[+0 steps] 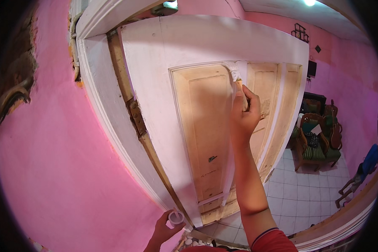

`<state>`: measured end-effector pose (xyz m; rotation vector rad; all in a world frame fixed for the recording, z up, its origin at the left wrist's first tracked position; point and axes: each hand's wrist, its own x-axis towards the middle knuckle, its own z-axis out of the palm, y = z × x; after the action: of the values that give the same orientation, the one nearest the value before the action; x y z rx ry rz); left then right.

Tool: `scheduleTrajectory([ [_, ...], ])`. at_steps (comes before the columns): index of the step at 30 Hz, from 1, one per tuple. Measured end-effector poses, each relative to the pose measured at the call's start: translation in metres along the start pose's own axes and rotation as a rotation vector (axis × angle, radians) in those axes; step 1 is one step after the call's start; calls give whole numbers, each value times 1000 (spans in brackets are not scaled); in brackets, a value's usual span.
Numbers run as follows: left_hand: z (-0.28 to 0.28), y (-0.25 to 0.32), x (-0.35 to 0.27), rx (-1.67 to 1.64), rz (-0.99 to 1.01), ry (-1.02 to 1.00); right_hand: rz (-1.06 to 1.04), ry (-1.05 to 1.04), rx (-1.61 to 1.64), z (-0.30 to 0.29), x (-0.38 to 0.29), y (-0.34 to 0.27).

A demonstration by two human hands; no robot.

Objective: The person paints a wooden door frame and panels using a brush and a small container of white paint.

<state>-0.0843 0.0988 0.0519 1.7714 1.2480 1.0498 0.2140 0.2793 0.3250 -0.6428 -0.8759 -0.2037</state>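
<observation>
My right hand [247,105] grips the wooden handle of a paintbrush [237,77]. The bristles, coated in white paint, touch the upper right corner of the frame around a bare wood panel [208,119] of a door [151,63]. The door's flat rails and stiles are painted white, while its inset panels show bare wood with a few dark marks. Low down by the door's hinge side, my left hand [167,228] holds a small clear plastic cup [176,217] with a stick-like item in it; how much paint it contains cannot be told.
A white door frame [113,119] with a rusty hinge [136,117] borders the pink wall [66,163] on the left. Beyond the door, wooden armchairs [313,151] with striped cushions and a guitar [335,135] stand on white floor tiles [293,189]. A person [362,170] in blue is at the far right.
</observation>
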Motion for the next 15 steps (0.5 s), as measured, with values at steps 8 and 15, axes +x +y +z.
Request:
scheduleTrajectory([
  [8,1,4,1,17,0,0,59,38,17,-16,8,1],
  [15,4,5,5,33,20,-8,-8,-74,-38,-1,-5,5],
])
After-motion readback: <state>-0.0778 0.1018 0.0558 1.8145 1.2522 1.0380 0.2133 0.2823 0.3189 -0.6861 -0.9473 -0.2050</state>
